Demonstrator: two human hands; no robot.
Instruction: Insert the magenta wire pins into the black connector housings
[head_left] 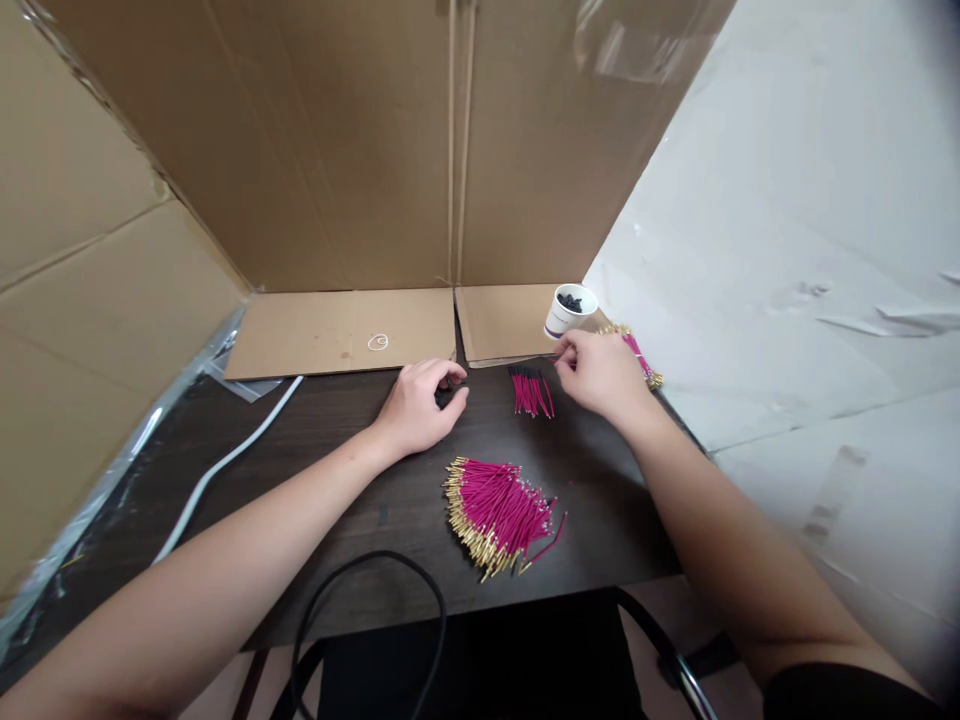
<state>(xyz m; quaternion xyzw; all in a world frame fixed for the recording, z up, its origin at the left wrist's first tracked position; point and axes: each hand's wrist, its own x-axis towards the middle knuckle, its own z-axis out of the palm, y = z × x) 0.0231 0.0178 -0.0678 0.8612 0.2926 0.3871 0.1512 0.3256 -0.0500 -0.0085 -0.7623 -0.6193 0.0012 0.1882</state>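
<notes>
My left hand (421, 408) rests on the dark table with its fingers curled; small black pieces (441, 397) show between thumb and fingers. Over at the right, my right hand (600, 372) is closed in a pinch, and a bit of magenta wire pokes out at its fingertips. Between the hands lies a small row of magenta wires with black ends (531, 392). Nearer to me is a fanned pile of magenta wires with gold metal tips (499, 510). Just behind my right hand stands a white paper cup (568, 312) holding small black pieces.
A tied bundle of magenta wires (637, 352) lies beyond my right hand. Cardboard flaps (322, 335) cover the back, one bearing a white rubber band (378, 342). A white cable (225, 462) runs along the left; a black cable (367, 556) loops at the front edge.
</notes>
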